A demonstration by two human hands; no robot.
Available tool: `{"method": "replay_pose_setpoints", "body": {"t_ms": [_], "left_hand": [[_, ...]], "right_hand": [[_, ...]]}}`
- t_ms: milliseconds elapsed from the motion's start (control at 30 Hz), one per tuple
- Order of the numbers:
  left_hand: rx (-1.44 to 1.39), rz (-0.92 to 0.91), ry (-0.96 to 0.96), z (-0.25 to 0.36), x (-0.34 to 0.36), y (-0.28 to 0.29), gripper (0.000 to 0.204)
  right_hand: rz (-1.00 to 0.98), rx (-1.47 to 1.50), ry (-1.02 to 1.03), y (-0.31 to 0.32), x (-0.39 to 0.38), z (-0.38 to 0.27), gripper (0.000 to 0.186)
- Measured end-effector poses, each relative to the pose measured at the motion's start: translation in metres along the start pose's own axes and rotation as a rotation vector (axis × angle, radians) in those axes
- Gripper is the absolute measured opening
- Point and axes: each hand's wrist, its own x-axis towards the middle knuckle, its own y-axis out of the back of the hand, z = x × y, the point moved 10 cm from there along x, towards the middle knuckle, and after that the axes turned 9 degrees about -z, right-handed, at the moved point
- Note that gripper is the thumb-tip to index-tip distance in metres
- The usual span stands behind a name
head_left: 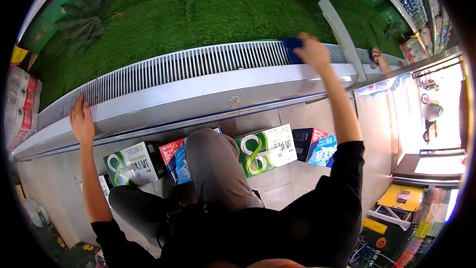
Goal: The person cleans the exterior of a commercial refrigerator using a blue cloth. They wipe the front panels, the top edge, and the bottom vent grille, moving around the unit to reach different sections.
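Note:
My right hand (313, 52) is closed on a dark blue cloth (293, 49), pressed onto the white slotted grille (198, 66) toward its right end. The hand is a little blurred, and I cannot tell how the cloth is folded. On the grille's front edge, far left, rests my left hand (82, 120), fingers stretched out and holding nothing. The grille runs along the front of a white shelf ledge (223, 84). Behind it lies a green grass-like mat (208, 15).
Green-and-white boxes (131, 164) and red-and-blue boxes (320, 146) stand on the tiled floor by my knees. A white upright divider (342, 37) rises right of my right hand; a mirror-like panel beyond shows a reflected hand. Wrapped bottles (24, 104) stand far left.

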Motion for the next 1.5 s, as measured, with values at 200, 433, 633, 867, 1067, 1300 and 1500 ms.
{"method": "replay_pose_setpoints", "body": {"t_ms": [200,433,633,867,1067,1300,1500], "left_hand": [[-0.038,0.068,-0.031,0.012,0.0,0.004,0.042],[-0.05,0.09,-0.038,-0.004,0.004,-0.028,0.042],[0.034,0.103,-0.052,0.004,0.001,-0.005,0.044],[0.001,0.027,-0.067,0.018,0.0,-0.004,0.042],[-0.045,0.065,-0.035,0.021,-0.006,0.012,0.038],[-0.055,0.174,-0.05,0.026,-0.007,0.019,0.036],[-0.067,0.169,-0.016,0.023,-0.013,0.019,0.037]], "right_hand": [[-0.043,-0.252,-0.483,-0.001,0.0,0.159,0.051],[-0.027,0.045,-0.285,-0.042,0.016,0.037,0.045],[-0.105,0.186,0.013,-0.015,-0.006,-0.227,0.051],[-0.036,0.275,0.26,-0.004,-0.013,-0.231,0.055],[-0.056,0.103,-0.034,0.006,-0.016,-0.099,0.056],[0.082,-0.005,-0.186,-0.004,0.003,-0.014,0.056],[-0.047,0.203,0.173,-0.012,-0.003,-0.172,0.049]]}}
